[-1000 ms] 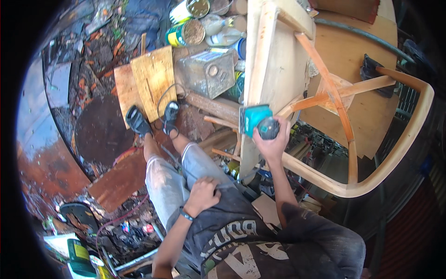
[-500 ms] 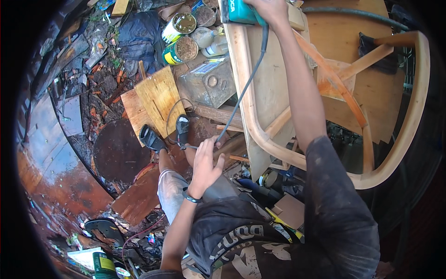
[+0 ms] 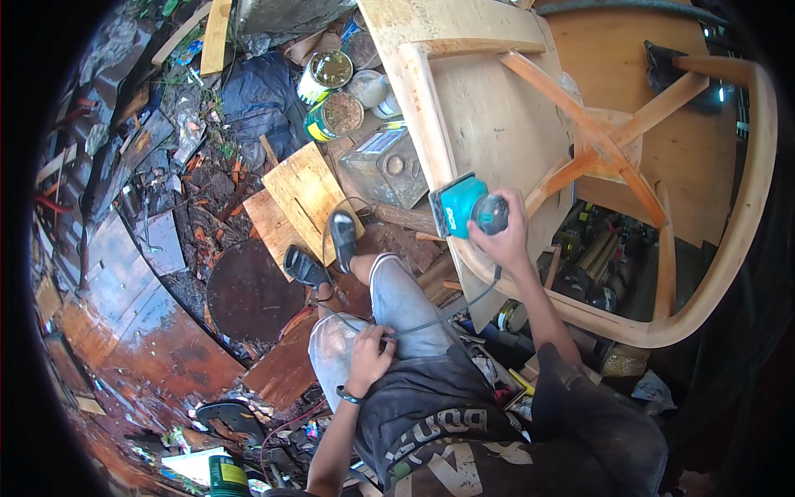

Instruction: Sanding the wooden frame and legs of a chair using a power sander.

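Observation:
My right hand (image 3: 508,236) is closed round the black rounded grip of a teal electric sander (image 3: 462,207). The sander's flat pad rests against the left side rail of a curved wooden chair frame (image 3: 580,313). Crossed wooden braces (image 3: 592,137) span the middle of that frame. From the sander a dark power cord (image 3: 443,320) loops down across my lap to my left hand (image 3: 372,356). The fingers of that hand are curled on the cord above my thigh, with a dark band at the wrist.
A plywood sheet (image 3: 489,116) lies beneath the chair frame. Open paint cans (image 3: 341,113) and a dusty metal container (image 3: 389,166) stand left of it. Loose boards (image 3: 302,195), a round dark disc (image 3: 248,290) and a rusty metal sheet (image 3: 141,306) cover the littered ground around my feet.
My right hand has drawn the sander down along the chair's left rail, from the top corner toward me. My left hand has lowered to my lap, its fingers more curled on the cord.

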Motion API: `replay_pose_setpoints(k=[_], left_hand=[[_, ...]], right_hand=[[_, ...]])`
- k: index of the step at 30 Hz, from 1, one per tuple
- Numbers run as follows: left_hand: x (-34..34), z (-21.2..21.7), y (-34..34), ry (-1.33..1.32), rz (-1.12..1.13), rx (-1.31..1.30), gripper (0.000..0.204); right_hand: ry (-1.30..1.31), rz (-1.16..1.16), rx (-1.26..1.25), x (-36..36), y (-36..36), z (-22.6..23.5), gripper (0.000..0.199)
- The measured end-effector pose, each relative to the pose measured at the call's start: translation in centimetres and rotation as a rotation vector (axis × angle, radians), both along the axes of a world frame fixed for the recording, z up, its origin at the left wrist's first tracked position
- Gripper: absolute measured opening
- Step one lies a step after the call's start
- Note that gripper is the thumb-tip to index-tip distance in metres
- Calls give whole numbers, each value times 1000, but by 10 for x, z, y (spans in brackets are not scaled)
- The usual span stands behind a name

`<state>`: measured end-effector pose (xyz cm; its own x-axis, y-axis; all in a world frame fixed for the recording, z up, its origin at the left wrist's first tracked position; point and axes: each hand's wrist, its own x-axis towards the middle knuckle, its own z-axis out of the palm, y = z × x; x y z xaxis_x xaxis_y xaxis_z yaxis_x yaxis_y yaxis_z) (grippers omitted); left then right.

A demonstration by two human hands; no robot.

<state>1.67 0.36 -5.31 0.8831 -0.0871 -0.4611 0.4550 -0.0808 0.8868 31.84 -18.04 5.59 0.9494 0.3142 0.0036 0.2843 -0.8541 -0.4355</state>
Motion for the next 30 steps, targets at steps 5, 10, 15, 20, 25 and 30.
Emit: replay_pose_setpoints(k=[5,10,15,20,25,30], left_hand=[[20,2,-5,56,-88,73,23],[62,18,2,20,-73,169,26],[119,33,-1,-53,126,192,21],[142,42,-9,-40,136,189,14],[130,44,-12,45,-5,190,18],[124,36,-14,43,-281,239,17]], right_hand=[[-48,139,11,21,34,1,59],[-89,72,145,121,109,-2,59],[-93,148,109,204,159,-7,60],[-68,107,133,183,127,-5,60],[-24,70,111,76,48,5,59],[-3,29,37,18,21,12,59]])
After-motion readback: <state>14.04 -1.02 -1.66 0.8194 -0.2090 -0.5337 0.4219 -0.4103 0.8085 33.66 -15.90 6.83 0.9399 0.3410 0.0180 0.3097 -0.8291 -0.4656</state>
